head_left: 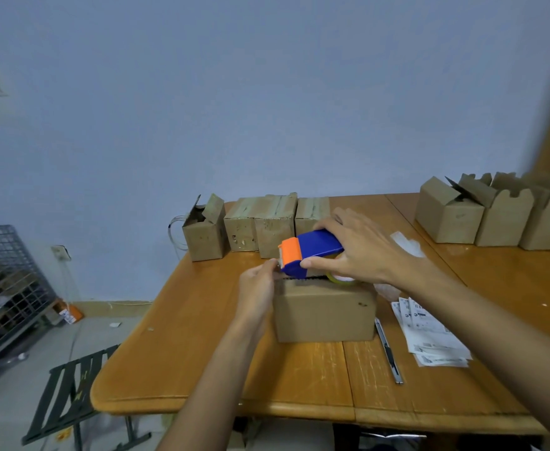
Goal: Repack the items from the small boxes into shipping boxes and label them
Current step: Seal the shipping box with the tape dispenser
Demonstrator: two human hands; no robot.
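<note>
Fingers (329, 222) of the right hand (361, 247) wrap the tape dispenser (312, 252) atop the shipping box (324, 315); left hand (256, 288) pinches its orange end.

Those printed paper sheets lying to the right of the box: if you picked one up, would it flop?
Probably yes. The printed sheets look thin and lie flat on the table, so one would likely droop from a pinch. They are fanned in a loose overlapping pile, so a push would probably slide several together.
</note>
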